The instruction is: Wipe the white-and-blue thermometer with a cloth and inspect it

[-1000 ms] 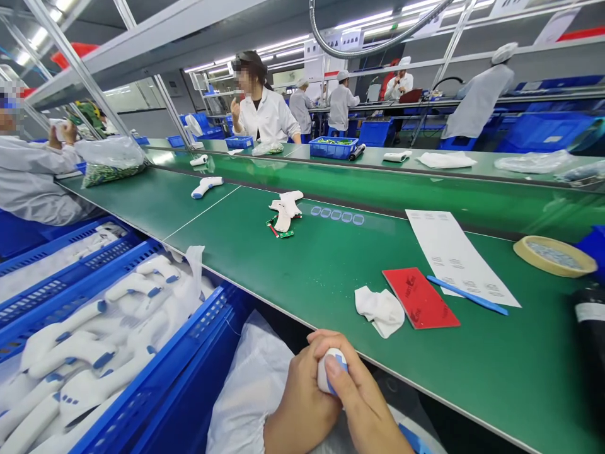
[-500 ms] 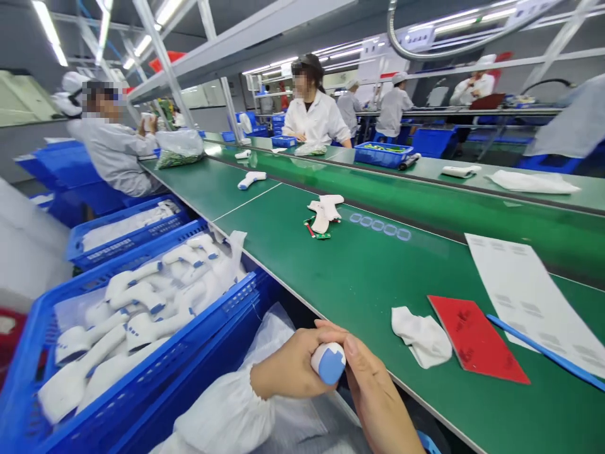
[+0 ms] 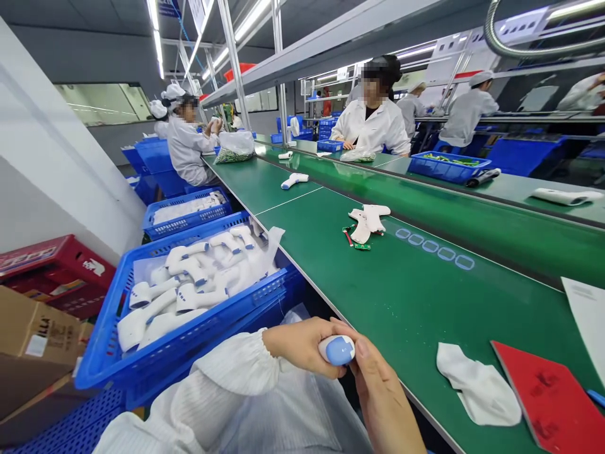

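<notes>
hands: left hand (image 3: 302, 345) and right hand (image 3: 378, 391) both grip the thermometer (image 3: 336, 350), as before
view: swung left; blue crate (image 3: 189, 334) now at 9 o'clock

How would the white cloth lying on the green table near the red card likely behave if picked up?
The white cloth lies crumpled in soft folds, so it is probably floppy and light. It would likely drape rather than hold shape, and bunch up if pushed across the green table.

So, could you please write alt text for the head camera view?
Both hands, left hand and right hand, grip a white and blue thermometer at the edge of a green workbench. A blue crate of similar thermometers sits to the left; a white cloth lies on the bench.
</notes>
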`<state>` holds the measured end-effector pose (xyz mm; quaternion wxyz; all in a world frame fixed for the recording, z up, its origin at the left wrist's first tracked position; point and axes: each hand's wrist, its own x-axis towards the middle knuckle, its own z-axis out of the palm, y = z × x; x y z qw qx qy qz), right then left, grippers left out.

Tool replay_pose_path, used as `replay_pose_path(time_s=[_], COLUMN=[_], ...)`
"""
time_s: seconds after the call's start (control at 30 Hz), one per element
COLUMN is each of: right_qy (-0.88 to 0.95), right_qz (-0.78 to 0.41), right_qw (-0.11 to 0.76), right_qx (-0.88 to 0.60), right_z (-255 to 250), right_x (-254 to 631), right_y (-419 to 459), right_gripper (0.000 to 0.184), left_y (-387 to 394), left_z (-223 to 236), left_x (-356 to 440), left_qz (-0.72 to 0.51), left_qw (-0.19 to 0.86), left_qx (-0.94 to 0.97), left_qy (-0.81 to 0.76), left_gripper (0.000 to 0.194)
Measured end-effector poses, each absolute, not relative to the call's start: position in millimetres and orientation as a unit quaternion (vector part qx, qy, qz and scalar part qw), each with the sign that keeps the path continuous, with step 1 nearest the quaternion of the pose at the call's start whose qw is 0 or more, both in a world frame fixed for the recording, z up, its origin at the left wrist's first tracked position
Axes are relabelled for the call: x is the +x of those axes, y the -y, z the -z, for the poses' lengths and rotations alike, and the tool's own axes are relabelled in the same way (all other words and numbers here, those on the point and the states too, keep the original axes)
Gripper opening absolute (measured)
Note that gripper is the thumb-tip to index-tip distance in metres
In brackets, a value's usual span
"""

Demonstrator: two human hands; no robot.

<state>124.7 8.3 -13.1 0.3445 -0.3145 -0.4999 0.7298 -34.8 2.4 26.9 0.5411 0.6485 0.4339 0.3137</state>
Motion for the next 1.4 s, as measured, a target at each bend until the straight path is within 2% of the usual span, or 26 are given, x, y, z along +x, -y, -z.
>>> replay_pose_path(time_s=[0.07,0.13,0.27,0.43,0.67,0.77,0.9,1.0,1.4], right_qy=[0.490,0.477,0.443,0.438,0.424,0.419,0.462,0.514,0.603], right_qz=[-0.736,-0.738,-0.751,-0.765,-0.764,-0.746,-0.711,-0.690,-0.636], right_qw=[0.341,0.346,0.356,0.340,0.344,0.367,0.392,0.388,0.388], right_qx=[-0.319,-0.329,-0.335,-0.328,-0.343,-0.364,-0.356,-0.331,-0.284], right_z=[16.2,20.7,30.6,33.1,27.6,22.3,12.9,12.6,8.9], right_x=[124.7,124.2,122.5,122.8,121.1,118.4,115.9,115.6,93.4], right_y=[-9.1,-9.1,-6.2,-3.1,-4.4,-1.1,5.8,7.5,-4.4], right_gripper=[0.046,0.048,0.052,0.056,0.059,0.059,0.059,0.054,0.046], left_y=[-3.0,-2.3,4.8,17.3,19.9,21.6,24.7,24.7,12.8], left_z=[-24.0,-21.0,-21.8,-28.2,-23.3,-22.7,-20.9,-18.5,-31.0], left_x=[-31.7,-26.4,-13.9,-8.5,-8.1,-5.6,-3.2,-6.4,-44.6], left_qz=[-0.310,-0.336,-0.397,-0.343,-0.348,-0.345,-0.421,-0.455,-0.407], left_qw=[0.547,0.558,0.566,0.601,0.616,0.588,0.498,0.485,0.418], left_qx=[0.639,0.603,0.510,0.483,0.465,0.478,0.531,0.547,0.634], left_qy=[-0.444,-0.460,-0.513,-0.537,-0.533,-0.554,-0.541,-0.509,-0.507], left_gripper=[0.016,0.010,0.022,0.020,0.029,0.027,0.020,0.018,0.016])
